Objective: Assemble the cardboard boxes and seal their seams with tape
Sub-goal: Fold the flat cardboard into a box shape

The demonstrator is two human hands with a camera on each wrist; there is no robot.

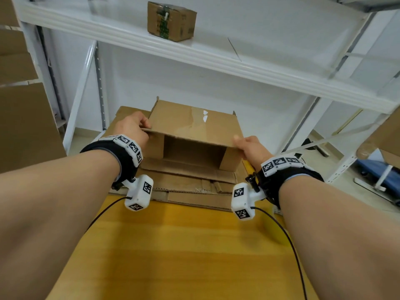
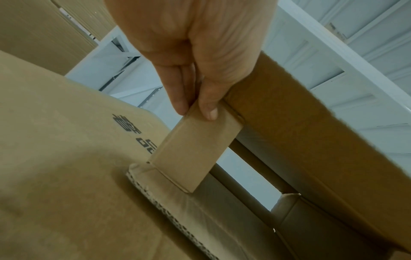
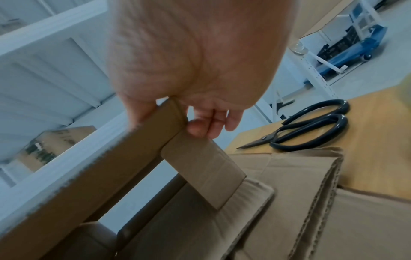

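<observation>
Brown cardboard box [image 1: 193,126], opened into a tube, sat on flat cardboard sheets [image 1: 190,182] at the far end of the yellow wooden table [image 1: 173,245]. Left hand [image 1: 132,128] pinched its near-left top corner, right hand [image 1: 251,148] gripped the near-right corner. Long axis ran left-right between them; open end faced near.

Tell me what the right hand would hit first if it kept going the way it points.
Likely nothing new: the right hand already grips the cardboard box at its near right corner. Straight on it would run along the box's right side; depth is unclear.

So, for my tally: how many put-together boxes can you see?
2: one box held open by both hands over the flat cardboard, one taped box on the shelf. Others may be hidden.
</observation>
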